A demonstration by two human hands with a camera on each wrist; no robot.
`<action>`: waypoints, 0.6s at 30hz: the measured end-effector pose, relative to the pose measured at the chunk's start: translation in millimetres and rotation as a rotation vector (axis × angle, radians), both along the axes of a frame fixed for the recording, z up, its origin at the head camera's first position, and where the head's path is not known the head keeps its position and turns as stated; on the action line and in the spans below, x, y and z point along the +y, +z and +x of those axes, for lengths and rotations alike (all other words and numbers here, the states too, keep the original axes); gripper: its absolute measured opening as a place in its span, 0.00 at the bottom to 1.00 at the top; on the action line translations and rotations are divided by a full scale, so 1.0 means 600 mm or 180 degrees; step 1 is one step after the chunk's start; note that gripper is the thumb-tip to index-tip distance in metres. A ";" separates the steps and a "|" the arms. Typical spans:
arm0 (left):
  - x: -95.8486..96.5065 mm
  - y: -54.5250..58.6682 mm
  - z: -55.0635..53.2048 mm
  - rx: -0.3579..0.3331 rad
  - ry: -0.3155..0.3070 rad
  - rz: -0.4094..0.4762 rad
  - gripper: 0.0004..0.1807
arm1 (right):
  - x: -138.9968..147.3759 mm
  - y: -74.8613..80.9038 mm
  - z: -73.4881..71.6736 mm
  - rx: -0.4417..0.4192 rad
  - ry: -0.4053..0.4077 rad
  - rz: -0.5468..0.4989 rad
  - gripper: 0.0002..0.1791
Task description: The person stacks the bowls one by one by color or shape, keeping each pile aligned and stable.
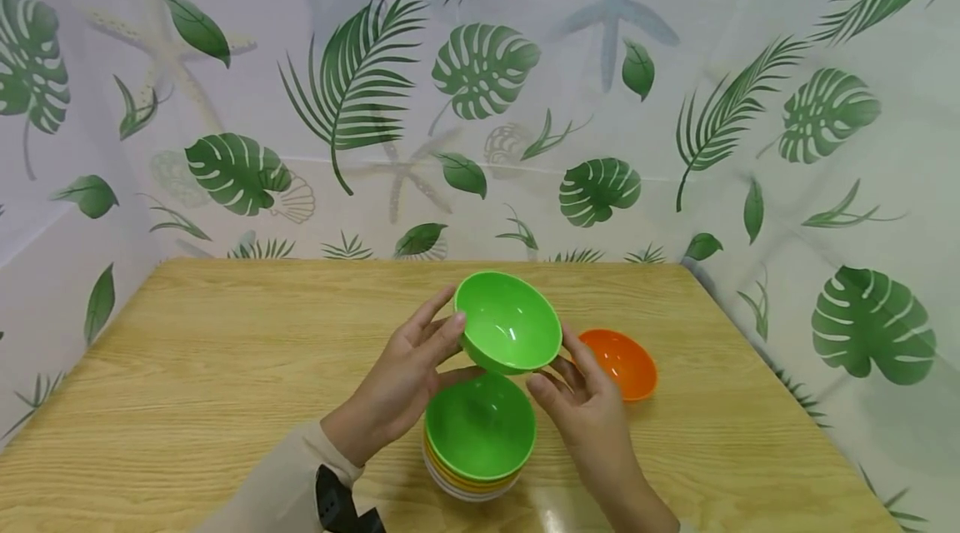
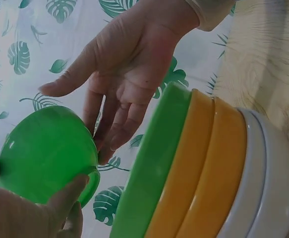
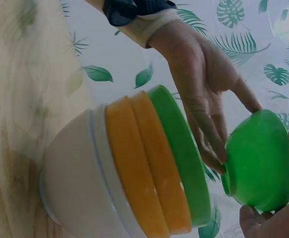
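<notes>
A bright green bowl (image 1: 508, 325) is held up and tilted between both hands, its hollow facing the head camera. My left hand (image 1: 397, 375) grips its left side, with the thumb near the rim and other fingers lower down. On the opposite side, my right hand (image 1: 592, 408) holds it with curled fingers. Just below stands a stack of nested bowls, topped by another green bowl (image 1: 480, 429). In the left wrist view, yellow-orange bowls (image 2: 199, 163) and white bowls (image 2: 278, 173) sit beneath that green one. The held bowl is apart from the stack in both wrist views.
An orange bowl (image 1: 622, 362) rests on the wooden table (image 1: 225, 350), behind and right of the stack, partly hidden by the right hand. A leaf-patterned cloth (image 1: 480, 100) hangs behind the table and along its sides. A black device (image 1: 337, 500) is strapped to the left wrist.
</notes>
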State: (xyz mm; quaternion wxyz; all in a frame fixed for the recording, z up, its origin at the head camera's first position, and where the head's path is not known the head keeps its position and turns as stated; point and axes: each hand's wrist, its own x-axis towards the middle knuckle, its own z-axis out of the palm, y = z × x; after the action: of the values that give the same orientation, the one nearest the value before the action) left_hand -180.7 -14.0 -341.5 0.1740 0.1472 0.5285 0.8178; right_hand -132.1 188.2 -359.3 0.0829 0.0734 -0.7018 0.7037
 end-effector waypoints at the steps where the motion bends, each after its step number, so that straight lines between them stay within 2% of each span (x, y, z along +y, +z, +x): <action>1: 0.000 0.000 0.002 0.0026 -0.0003 -0.0054 0.35 | 0.000 0.000 -0.001 0.0017 0.0009 0.0012 0.38; 4: 0.000 0.000 0.006 0.0126 -0.0027 -0.0188 0.36 | 0.003 0.001 -0.003 0.0071 0.0038 0.0029 0.38; 9: -0.003 -0.002 0.012 0.0361 -0.0082 -0.0324 0.33 | 0.012 0.005 -0.001 0.0050 0.0073 -0.0006 0.37; 18: -0.011 -0.009 0.014 0.0877 0.0394 -0.0912 0.32 | 0.024 0.001 0.000 0.0042 0.0256 -0.0082 0.36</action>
State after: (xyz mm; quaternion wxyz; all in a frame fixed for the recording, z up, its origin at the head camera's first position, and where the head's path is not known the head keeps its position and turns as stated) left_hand -172.5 -20.7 -346.8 0.0687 0.1986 0.6663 0.7155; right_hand -132.0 202.4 -359.0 0.0602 0.1051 -0.6886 0.7149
